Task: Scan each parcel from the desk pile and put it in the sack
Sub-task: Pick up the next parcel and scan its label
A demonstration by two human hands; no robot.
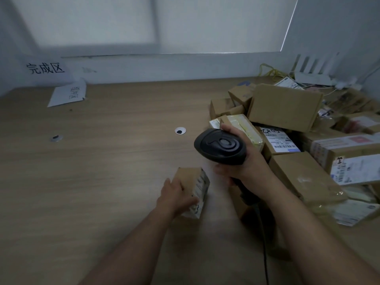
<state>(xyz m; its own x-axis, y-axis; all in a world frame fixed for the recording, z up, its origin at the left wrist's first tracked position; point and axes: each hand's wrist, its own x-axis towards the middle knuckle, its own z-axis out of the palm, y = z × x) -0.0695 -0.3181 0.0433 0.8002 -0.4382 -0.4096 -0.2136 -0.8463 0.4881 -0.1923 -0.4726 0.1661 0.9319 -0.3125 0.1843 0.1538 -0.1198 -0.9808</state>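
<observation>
A small cardboard parcel stands on the wooden desk just left of centre, its white label facing right. My left hand grips it from the left side, thumb over the label edge. My right hand holds a black barcode scanner by its handle, raised just above and to the right of the parcel, head pointing left. A pile of brown parcels covers the desk's right side. No sack is in view.
Two paper signs with handwritten characters, one on the wall and one lying on the desk, are at the far left. Two cable grommets sit in the desk. A white router and cables are at the back right. The scanner cable trails toward me.
</observation>
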